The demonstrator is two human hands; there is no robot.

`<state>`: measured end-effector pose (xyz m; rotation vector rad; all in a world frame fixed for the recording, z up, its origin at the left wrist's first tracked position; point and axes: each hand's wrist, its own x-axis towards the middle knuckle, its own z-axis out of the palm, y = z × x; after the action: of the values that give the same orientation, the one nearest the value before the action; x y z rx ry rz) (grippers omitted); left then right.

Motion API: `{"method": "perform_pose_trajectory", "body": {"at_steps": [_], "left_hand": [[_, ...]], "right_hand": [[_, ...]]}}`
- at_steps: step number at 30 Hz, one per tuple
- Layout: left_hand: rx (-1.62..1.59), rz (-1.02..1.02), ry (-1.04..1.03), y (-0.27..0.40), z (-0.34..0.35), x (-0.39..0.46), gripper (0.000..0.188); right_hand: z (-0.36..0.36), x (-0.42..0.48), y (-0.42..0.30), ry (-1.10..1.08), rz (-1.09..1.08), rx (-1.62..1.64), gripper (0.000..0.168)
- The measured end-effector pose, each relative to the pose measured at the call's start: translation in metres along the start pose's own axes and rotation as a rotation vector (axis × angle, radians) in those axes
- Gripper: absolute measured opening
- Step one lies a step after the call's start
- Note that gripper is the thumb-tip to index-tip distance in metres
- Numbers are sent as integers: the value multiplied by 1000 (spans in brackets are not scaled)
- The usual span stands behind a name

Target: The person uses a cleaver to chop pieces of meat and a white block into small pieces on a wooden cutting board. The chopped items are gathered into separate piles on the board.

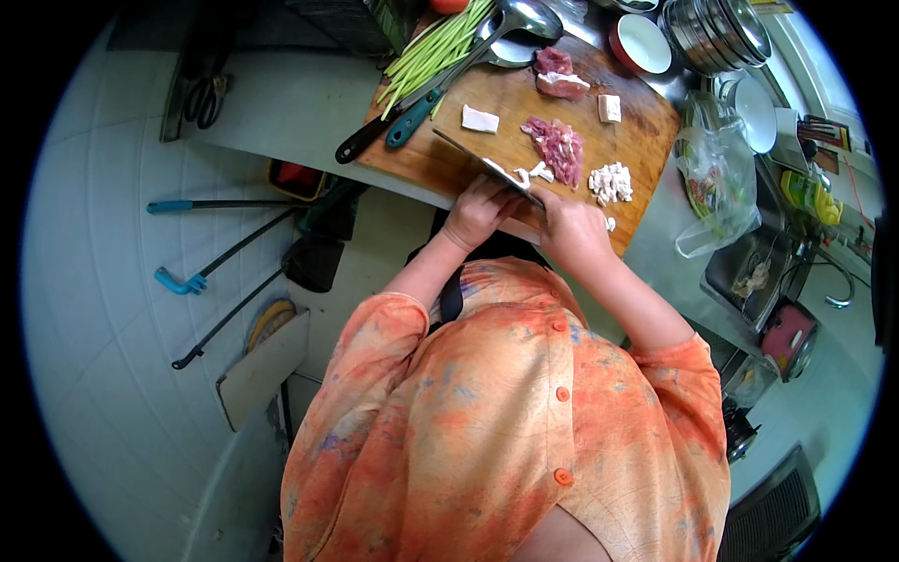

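Observation:
My right hand (570, 223) is closed around the handle end of a kitchen knife (484, 163), whose blade points up and left over the wooden cutting board (421, 151). My left hand (479, 214) is beside the blade, fingertips near the white strips (520, 175); whether it grips a piece is hidden. Beyond the blade lies a heap of sliced red meat (558, 149), with diced white pieces (611, 183) to its right. A flat white slab (480, 119), a white block (609, 109) and chunks of raw meat (562, 84) lie farther back.
A metal ladle (530, 17), utensils with a teal handle (414, 119) and a black handle (362, 140), and green stalks (439, 53) cover the board's back left. A red-and-white bowl (642, 44), stacked steel bowls (713, 35), a plastic bag of vegetables (716, 168) and a sink (751, 274) are right.

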<state>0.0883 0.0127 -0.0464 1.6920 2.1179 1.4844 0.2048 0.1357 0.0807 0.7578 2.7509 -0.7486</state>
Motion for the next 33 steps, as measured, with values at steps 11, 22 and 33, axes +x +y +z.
{"method": "perform_pose_trajectory", "body": {"at_steps": [11,22,33], "left_hand": [[20,118,-56,3,-13,8,26],[-16,79,-3,-2,-8,-1,25],[24,57,5,0,-6,0,22]], "right_hand": [[-22,-43,35,74,78,19,23],[-26,-58,26,-91,50,-73,30],[0,1,-4,-24,-7,-26,34]]}}
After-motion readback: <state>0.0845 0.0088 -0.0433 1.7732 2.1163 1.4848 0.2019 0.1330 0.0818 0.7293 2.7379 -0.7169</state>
